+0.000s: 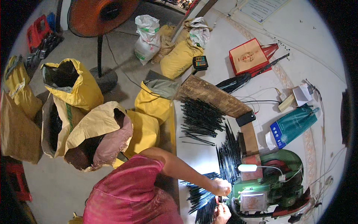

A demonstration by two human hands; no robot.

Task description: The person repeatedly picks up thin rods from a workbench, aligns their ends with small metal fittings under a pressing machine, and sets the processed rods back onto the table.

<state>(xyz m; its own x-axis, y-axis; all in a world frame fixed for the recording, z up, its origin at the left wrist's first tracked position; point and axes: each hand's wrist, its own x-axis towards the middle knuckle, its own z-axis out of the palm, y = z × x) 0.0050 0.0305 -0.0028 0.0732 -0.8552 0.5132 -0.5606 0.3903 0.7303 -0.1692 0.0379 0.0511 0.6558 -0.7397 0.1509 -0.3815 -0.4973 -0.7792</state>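
My left hand (222, 186) reaches across from the pink sleeve and is closed at the near side of a green machine (244, 198). What its fingers hold, if anything, is hidden. Just below it, my right hand (222, 214) is closed in a pinch beside a small red and black part (220, 200); I cannot make out what lies between its fingers. Thin black rods (201, 192) lie in a bundle under and beside my left forearm. More black rods (228, 153) lie next to the machine. A white lamp (248, 168) lights the work spot.
A large heap of black rods (201, 117) lies against a wooden board (214, 96). A phone (246, 118) rests at the board's end. Yellow sacks (87, 87) and an open paper sack (93, 140) stand on the floor left of the table. A fan (100, 56) stands behind them.
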